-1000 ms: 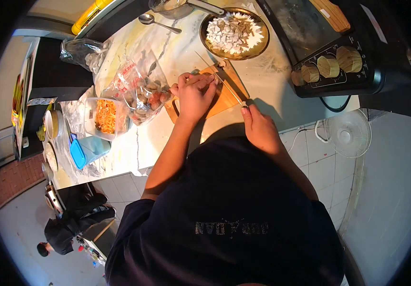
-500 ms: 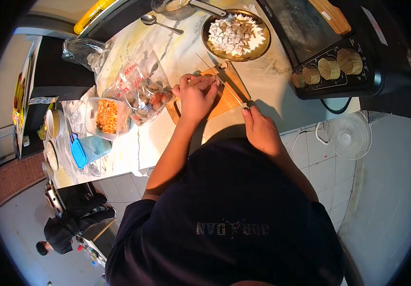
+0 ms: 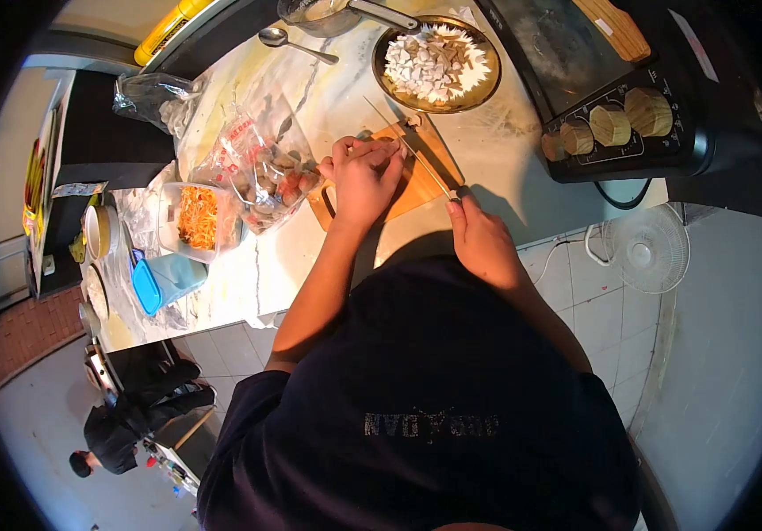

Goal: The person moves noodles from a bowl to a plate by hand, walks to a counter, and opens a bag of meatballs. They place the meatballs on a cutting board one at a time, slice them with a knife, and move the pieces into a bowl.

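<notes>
A knife (image 3: 422,164) is in my right hand (image 3: 480,234), its blade slanting up and left across the wooden cutting board (image 3: 428,181). My left hand (image 3: 364,181) rests on the board's left part, fingers closed over something small beside the blade; I cannot make out what it is. A small dark-edged piece lies near the board's top edge. Above the board stands a round plate (image 3: 382,81) with heaps of white and brownish cut pieces. Left of my left hand lies a clear plastic bag (image 3: 266,173) with greyish and reddish contents.
A black appliance (image 3: 628,133) with wooden knobs stands at the right. A pan (image 3: 332,19) and spoon (image 3: 299,46) lie at the top. Left are a tub of orange shreds (image 3: 198,217) and a blue-lidded container (image 3: 161,281). Another person (image 3: 115,438) is at lower left.
</notes>
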A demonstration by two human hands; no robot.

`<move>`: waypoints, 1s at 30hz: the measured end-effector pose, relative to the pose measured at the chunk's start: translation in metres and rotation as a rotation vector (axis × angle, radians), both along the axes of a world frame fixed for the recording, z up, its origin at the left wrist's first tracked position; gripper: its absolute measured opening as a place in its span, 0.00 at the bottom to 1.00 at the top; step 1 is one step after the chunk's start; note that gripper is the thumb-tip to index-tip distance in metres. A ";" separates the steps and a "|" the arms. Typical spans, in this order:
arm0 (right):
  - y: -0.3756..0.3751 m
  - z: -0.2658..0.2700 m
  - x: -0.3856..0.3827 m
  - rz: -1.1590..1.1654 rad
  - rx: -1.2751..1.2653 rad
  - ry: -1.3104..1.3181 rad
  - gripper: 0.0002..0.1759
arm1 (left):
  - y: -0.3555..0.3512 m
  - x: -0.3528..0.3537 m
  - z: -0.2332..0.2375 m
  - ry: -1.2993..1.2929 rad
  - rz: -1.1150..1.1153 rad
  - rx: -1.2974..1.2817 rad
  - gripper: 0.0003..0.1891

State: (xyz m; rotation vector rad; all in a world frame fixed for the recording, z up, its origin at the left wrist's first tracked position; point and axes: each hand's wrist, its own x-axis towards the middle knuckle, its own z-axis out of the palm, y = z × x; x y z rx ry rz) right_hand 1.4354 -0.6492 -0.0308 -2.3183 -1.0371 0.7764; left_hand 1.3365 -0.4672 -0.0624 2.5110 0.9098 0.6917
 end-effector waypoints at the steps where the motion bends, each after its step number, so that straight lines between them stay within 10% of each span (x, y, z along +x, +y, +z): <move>1: 0.000 0.000 0.000 -0.003 -0.006 0.010 0.20 | 0.000 0.000 0.000 0.002 0.002 -0.003 0.10; 30: 0.005 -0.007 -0.002 -0.034 0.002 0.066 0.22 | 0.001 -0.001 -0.001 -0.005 -0.007 0.028 0.08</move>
